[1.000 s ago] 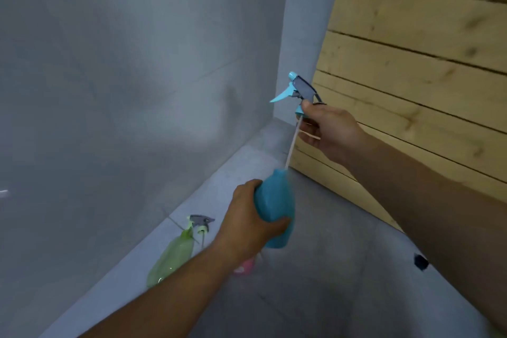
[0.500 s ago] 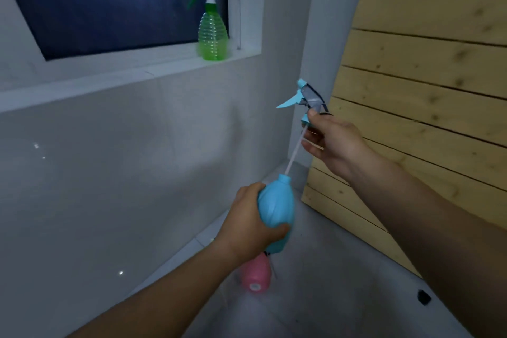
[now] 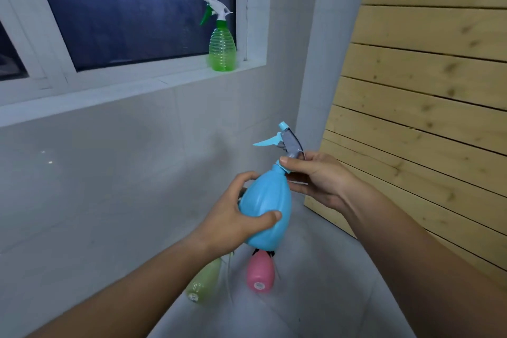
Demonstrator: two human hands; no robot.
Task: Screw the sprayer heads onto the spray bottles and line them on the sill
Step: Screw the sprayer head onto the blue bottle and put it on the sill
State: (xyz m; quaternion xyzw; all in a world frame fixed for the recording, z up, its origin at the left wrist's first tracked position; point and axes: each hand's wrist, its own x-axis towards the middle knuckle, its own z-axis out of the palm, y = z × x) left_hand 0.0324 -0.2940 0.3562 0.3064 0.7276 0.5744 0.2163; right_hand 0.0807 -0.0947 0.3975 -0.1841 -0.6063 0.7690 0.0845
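My left hand point(image 3: 233, 217) grips the round body of a blue spray bottle point(image 3: 270, 208), held tilted in mid-air. On the bottle's neck sits a blue and grey sprayer head point(image 3: 288, 143), and my right hand point(image 3: 318, 178) holds that head at its collar. A green spray bottle point(image 3: 222, 49) with a white and green head stands upright at the right end of the white window sill point(image 3: 137, 88). On the floor below lie a pink bottle point(image 3: 260, 271) and a pale green bottle point(image 3: 205, 280), partly hidden by my left arm.
A dark window point(image 3: 131, 8) sits above the sill. The wall below it is grey tile point(image 3: 96, 186). A wooden slat panel point(image 3: 425, 118) leans at the right, close to my right arm. The floor point(image 3: 315, 296) is grey tile.
My right hand lowered the sprayer head, so its long tube slid into the blue bottle and the head now sits on the neck. The view tilted up toward the window.
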